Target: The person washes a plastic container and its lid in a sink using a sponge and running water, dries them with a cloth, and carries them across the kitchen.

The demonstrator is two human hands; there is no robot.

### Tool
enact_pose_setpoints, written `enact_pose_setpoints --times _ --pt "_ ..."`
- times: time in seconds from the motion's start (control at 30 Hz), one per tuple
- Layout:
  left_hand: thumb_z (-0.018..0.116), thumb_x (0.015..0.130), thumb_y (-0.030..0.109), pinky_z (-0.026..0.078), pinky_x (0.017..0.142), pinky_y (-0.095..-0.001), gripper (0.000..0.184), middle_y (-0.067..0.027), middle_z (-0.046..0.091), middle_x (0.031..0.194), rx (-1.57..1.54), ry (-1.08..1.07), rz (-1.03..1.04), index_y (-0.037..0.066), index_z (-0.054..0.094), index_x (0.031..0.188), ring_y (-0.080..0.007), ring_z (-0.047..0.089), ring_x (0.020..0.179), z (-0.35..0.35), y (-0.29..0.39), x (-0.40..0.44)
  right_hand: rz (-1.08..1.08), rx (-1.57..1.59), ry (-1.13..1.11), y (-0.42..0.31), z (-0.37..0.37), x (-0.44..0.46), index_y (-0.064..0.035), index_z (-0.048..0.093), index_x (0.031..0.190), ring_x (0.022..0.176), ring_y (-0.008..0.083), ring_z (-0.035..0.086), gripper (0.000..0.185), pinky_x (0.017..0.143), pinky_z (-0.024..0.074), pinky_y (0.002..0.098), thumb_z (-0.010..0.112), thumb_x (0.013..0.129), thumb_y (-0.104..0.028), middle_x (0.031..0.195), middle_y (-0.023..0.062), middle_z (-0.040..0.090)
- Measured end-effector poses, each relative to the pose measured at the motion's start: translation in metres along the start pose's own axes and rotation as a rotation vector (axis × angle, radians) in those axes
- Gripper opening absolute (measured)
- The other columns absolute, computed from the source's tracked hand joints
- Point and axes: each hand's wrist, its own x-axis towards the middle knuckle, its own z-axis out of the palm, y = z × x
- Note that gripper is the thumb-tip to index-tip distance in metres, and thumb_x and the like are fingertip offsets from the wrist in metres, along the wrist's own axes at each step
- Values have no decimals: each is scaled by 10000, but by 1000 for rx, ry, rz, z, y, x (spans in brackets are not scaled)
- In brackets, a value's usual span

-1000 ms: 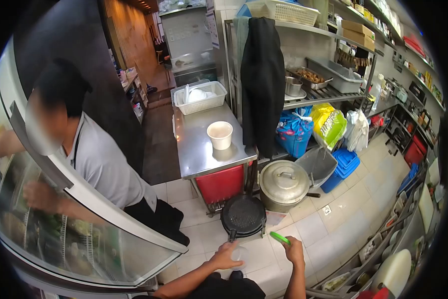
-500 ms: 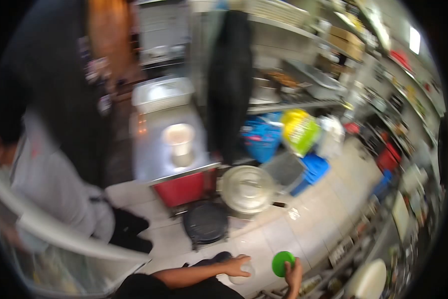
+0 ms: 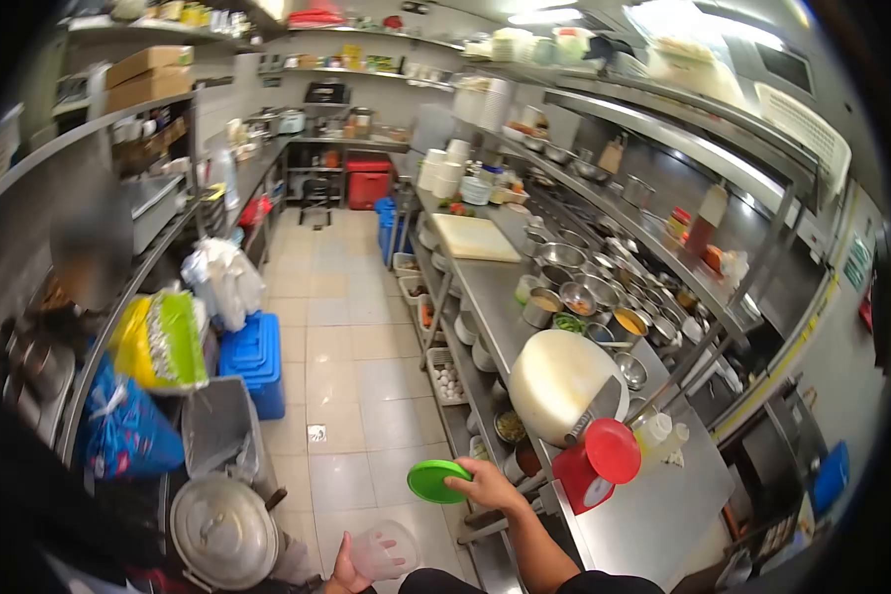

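Observation:
At the bottom of the view my left hand (image 3: 344, 566) is closed around a translucent plastic container (image 3: 386, 550), its fingers partly showing through the wall. My right hand (image 3: 490, 487) pinches the edge of a round green lid (image 3: 437, 481), up and to the right of the container. Lid and container are apart. To the right of my right hand, a red kitchen scale (image 3: 596, 465) stands on the steel counter (image 3: 663, 525). Beside it a knife (image 3: 596, 408) lies on a thick round white cutting board (image 3: 554, 374).
Several metal pots and bowls (image 3: 564, 255) crowd the counter behind the round board. A rectangular cutting board (image 3: 475, 239) lies further back. Left of the tiled floor (image 3: 346, 396) stand a lidded pot (image 3: 223, 531), a grey bin (image 3: 217, 426) and a blue bin (image 3: 254, 366). A red cooler (image 3: 369, 181) is at the back.
My view has swung right, from the other person and the small steel table to the aisle and the long counter. Both hands still hold the container and the green lid.

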Motion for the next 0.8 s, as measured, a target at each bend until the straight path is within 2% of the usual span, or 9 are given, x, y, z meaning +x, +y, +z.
enact_pose_setpoints --times 0.1,0.2,0.27,0.37,0.47,0.57,0.7,0.73,0.8 --pt "351 849 680 453 827 -628 747 -186 486 1252 1 -64 9 99 392 1316 -445 530 1075 27 31 47 74 285 53 28 -23 24 -18 620 1011 875 130 598 216 767 480 296 627 874 -185 963 38 659" --pt "404 856 644 391 920 -644 784 -194 330 1437 -141 -202 -36 142 256 1440 -418 335 1304 -27 39 113 146 1195 68 128 10 79 -79 588 1138 929 178 628 325 803 495 342 648 853 -222 992 78 663" --pt "399 859 638 402 920 -624 783 -210 334 1429 -89 -139 -109 134 254 1440 -409 350 1296 -39 62 156 471 -546 136 178 31 113 -45 595 1095 944 316 640 360 829 493 404 641 830 -284 1015 193 652" --pt "472 842 600 400 944 -584 792 -231 355 1407 -20 35 -83 98 282 1424 -385 392 1267 -60 96 227 613 -257 292 220 23 152 -40 601 1023 941 404 608 397 826 479 465 623 805 -371 1003 241 629" --pt "772 674 420 352 1012 -496 857 -241 374 1365 1681 603 336 54 378 1342 -399 384 1241 -14 129 249 585 -238 279 250 2 204 -28 601 992 934 410 606 403 812 473 479 598 815 -390 989 232 637" --pt "816 621 396 371 995 -468 903 -257 398 1323 2140 669 331 51 381 1332 -414 404 1206 70 191 263 514 -225 242 253 -26 276 -44 607 1017 931 398 607 404 798 479 468 591 827 -401 979 223 639" --pt "728 737 406 420 942 -463 751 -186 507 1241 1554 610 642 68 403 1324 -343 501 1122 -13 244 333 296 -191 309 222 -54 368 -25 606 1031 904 340 638 454 774 489 427 620 812 -422 936 220 651" --pt "425 843 651 494 776 -585 727 -164 522 1189 1421 605 435 105 384 1322 -348 570 1029 -14 259 341 281 68 335 210 -61 385 -18 610 1040 880 288 645 441 753 493 392 632 819 -399 921 191 661" --pt "479 833 623 505 766 -547 721 -145 529 1169 1116 650 318 102 382 1321 -314 579 993 -40 284 366 278 546 294 192 -67 416 -3 600 1090 851 196 642 408 724 494 320 638 848 -330 928 128 666"
